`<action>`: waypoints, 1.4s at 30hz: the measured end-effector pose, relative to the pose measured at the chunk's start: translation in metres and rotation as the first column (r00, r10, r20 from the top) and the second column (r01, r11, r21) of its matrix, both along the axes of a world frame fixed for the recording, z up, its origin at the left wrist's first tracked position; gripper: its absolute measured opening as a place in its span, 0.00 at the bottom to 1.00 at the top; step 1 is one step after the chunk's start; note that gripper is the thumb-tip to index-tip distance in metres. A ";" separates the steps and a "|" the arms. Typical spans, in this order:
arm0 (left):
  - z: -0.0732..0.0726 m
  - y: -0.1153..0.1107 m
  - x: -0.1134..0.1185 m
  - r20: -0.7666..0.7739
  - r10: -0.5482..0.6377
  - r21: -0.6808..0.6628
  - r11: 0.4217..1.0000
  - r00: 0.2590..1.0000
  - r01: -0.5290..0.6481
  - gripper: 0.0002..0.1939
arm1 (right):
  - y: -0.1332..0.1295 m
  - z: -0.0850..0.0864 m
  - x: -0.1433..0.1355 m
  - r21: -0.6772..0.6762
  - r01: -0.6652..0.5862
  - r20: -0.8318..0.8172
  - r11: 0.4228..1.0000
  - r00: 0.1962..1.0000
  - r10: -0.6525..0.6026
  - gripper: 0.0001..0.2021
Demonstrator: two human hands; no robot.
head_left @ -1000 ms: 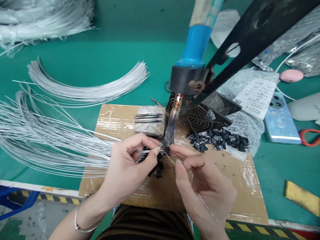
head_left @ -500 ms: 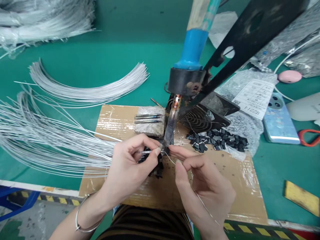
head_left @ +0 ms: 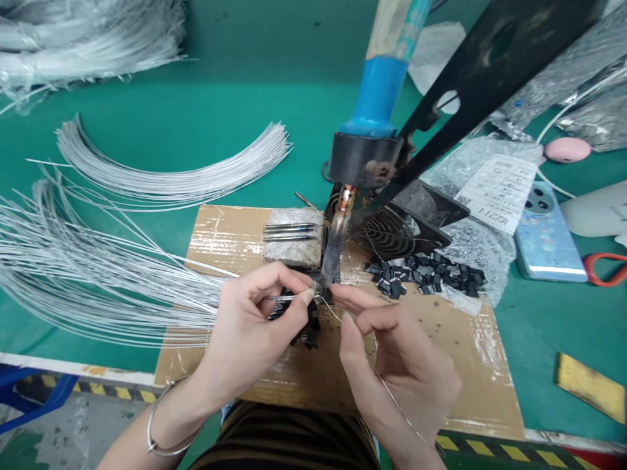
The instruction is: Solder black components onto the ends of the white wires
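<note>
Under the soldering iron tip (head_left: pixel 334 254), my left hand (head_left: pixel 259 320) pinches the end of a thin white wire (head_left: pixel 283 298). My right hand (head_left: pixel 399 359) is closed on a strand of solder wire (head_left: pixel 332 309), whose near end meets the wire end at the tip; its tail runs down across my palm. The soldering iron (head_left: pixel 375 98) has a blue collar and is clamped in a black stand (head_left: pixel 460 98), pointing down. Small black connectors (head_left: pixel 308 333) lie beneath my left fingers. The exact joint at the tip is too small to make out.
A cardboard sheet (head_left: pixel 470 378) covers the bench. White wire bundles (head_left: pixel 186 179) lie left. A pad (head_left: pixel 294 251) with dark rods sits behind my left hand. Loose black connectors (head_left: pixel 431 273), a phone (head_left: pixel 548 235), orange-handled scissors (head_left: pixel 605 269) and a yellow sponge (head_left: pixel 590 386) lie right.
My right hand has shifted very slightly left, toward the tip, with the solder wire. My left hand has barely moved.
</note>
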State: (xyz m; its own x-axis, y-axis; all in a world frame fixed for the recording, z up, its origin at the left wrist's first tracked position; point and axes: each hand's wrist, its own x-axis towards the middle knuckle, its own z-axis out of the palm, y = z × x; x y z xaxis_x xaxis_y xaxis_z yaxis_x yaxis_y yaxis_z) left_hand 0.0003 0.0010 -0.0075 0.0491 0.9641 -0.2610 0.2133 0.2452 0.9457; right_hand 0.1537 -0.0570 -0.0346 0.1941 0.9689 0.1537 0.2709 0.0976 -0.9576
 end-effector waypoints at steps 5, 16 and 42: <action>0.000 -0.001 -0.001 0.005 -0.001 -0.005 1.000 1.000 0.002 0.05 | -0.001 -0.001 0.000 0.003 -0.001 -0.008 1.000 1.000 0.001 0.09; 0.000 0.000 0.000 -0.007 -0.001 -0.009 1.000 1.000 0.001 0.05 | -0.001 -0.001 -0.002 0.011 0.018 0.013 1.000 1.000 -0.018 0.09; 0.002 -0.001 0.000 -0.015 -0.003 -0.024 1.000 1.000 0.002 0.06 | -0.001 0.001 -0.002 0.031 0.015 0.063 0.999 0.998 -0.017 0.09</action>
State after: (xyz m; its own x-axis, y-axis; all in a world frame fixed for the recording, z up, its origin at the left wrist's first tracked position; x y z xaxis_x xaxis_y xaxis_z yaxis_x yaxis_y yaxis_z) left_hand 0.0006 0.0000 -0.0051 0.0471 0.9574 -0.2849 0.2285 0.2674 0.9361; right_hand 0.1514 -0.0575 -0.0338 0.1988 0.9604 0.1951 0.3324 0.1213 -0.9353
